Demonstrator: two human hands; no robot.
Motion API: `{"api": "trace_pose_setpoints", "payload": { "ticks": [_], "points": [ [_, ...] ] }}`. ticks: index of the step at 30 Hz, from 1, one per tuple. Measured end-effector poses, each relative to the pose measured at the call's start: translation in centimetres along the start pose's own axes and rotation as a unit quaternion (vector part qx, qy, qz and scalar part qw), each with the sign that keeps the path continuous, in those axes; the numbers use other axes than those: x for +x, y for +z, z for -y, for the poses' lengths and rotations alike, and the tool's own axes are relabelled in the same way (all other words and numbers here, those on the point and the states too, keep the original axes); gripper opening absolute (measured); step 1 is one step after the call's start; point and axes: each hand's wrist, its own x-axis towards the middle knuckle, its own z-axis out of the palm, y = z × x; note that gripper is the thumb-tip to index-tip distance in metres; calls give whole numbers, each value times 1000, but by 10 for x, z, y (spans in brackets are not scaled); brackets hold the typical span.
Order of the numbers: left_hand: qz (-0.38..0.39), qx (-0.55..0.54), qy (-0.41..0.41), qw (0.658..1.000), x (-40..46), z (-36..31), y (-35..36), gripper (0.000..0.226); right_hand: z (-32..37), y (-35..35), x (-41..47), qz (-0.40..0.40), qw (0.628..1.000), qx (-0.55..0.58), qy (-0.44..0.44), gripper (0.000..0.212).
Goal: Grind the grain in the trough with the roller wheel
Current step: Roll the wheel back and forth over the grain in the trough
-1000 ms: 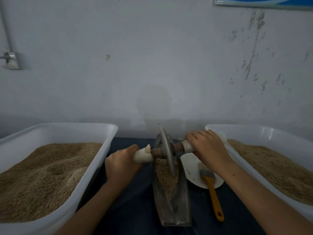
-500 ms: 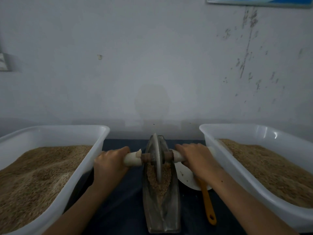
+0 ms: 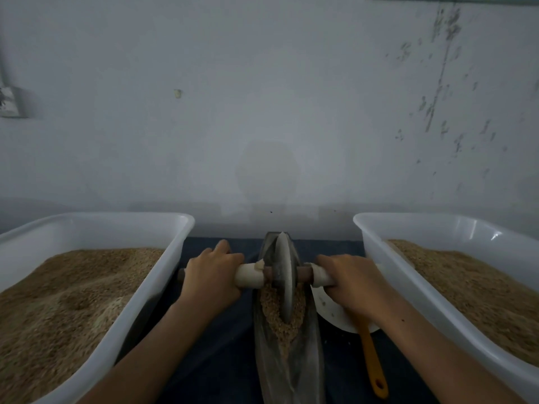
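Note:
A narrow boat-shaped metal trough point(image 3: 309, 365) lies lengthwise in front of me, with tan grain point(image 3: 272, 309) heaped in its middle. A grey roller wheel point(image 3: 284, 277) stands upright in the trough on the grain, towards the far half. An axle with white-wrapped handles runs through the wheel. My left hand point(image 3: 211, 277) grips the left handle point(image 3: 249, 275). My right hand point(image 3: 354, 282) grips the right handle point(image 3: 320, 277). Both hands have their fingers curled over the axle.
A white tub point(image 3: 163, 275) full of grain stands on the left, a second white tub point(image 3: 388, 263) of grain on the right. A white plate point(image 3: 329, 312) lies right of the trough under my right wrist, with an orange-handled brush point(image 3: 373, 365) on it. A wall rises close behind.
Both hands and the wheel have rolled back towards me along the trough and then forward again; the wheel stands near the far half, straighter than a second ago.

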Motion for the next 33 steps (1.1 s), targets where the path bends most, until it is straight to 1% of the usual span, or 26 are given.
{"api": "trace_pose_setpoints", "payload": {
  "ticks": [3,7,11,16,24,27,30,33],
  "points": [
    [15,-4,-5,1000,5,-2,-1,34,1,1,2,3,1000,-8,-2,12],
    [17,23,28,999,6,-3,4,26,0,3,3,7,1000,-10,-1,12],
    [25,11,35,999,12,3,8,24,0,5,5,0,1000,-28,-12,12],
    [34,-7,26,999,18,5,14,24,-3,5,16,-5,999,-47,-17,13],
    [55,21,12,998,26,0,9,23,-4,6,21,8,999,-39,4,12],
    [88,38,15,995,24,-1,4,26,-3,2,17,40,998,-37,11,8],
    [129,79,15,988,22,-6,-2,30,-2,-5,15,110,994,-18,17,8],
    [160,85,12,983,20,-7,-4,31,1,-10,15,164,986,-22,21,18]
  ]
}}
